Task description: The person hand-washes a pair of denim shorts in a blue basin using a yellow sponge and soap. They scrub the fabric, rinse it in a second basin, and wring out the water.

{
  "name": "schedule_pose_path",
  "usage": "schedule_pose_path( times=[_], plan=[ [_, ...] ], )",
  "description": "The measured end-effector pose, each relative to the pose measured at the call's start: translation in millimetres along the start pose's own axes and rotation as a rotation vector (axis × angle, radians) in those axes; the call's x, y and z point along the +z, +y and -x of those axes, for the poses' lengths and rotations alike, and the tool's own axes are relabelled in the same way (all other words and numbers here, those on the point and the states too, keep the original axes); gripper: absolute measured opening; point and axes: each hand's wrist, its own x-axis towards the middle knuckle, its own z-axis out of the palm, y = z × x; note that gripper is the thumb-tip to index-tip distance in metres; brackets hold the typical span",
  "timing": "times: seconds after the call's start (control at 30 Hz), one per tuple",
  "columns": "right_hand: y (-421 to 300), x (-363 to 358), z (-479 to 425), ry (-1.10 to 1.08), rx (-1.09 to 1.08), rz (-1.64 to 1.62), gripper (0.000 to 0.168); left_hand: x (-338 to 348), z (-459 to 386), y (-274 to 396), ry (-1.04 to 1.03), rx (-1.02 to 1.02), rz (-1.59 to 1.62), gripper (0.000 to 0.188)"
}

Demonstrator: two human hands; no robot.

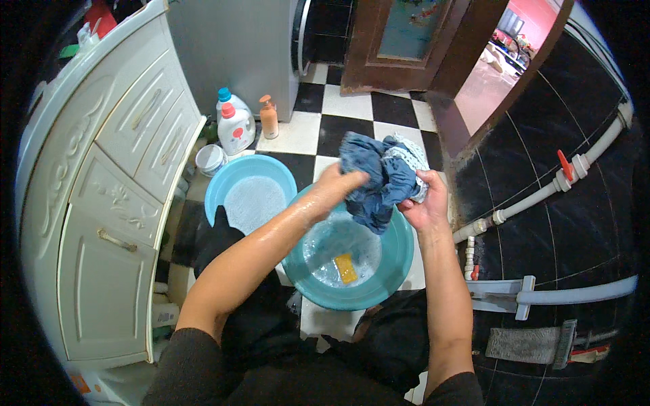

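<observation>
Both my hands hold up a bunched, wet-looking blue garment (373, 175) with a white lacy part (410, 152) on its right side. My left hand (337, 188) grips the cloth from the left, thumb on top. My right hand (430, 202) holds the white edge and blue fabric from the right. Below the cloth stands a teal plastic basin (398, 259) of sudsy water, in which a yellow bar (346, 269), apparently soap, lies. A lighter blue basin (216, 177) with foamy water is beyond my left forearm.
Two white detergent bottles (236, 132), an orange pump bottle (269, 119) and a white tub (210, 160) stand behind the light blue basin. A cream cabinet (109, 284) lines the left. White pipes (538, 195) run along the black tiled wall at right. A brown door (393, 76) is ahead.
</observation>
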Motion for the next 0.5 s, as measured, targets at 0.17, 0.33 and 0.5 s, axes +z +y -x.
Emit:
schedule_pose_path(
  times=[0.17,0.33,0.5],
  plan=[
    [-17.7,-2.3,6.5,-0.007,-0.104,0.059,0.048,-39.5,-8.1,21.0,0.148,0.006,0.261,0.027],
    [-26.1,-18.1,5.3,-0.059,-0.198,0.123,0.051,-66.7,-12.1,32.9,0.356,0.122,0.528,0.029],
    [-39.3,-27.7,8.6,0.007,-0.312,0.165,0.053,-109.9,-14.0,50.5,0.318,0.200,0.723,0.029]
  ],
)
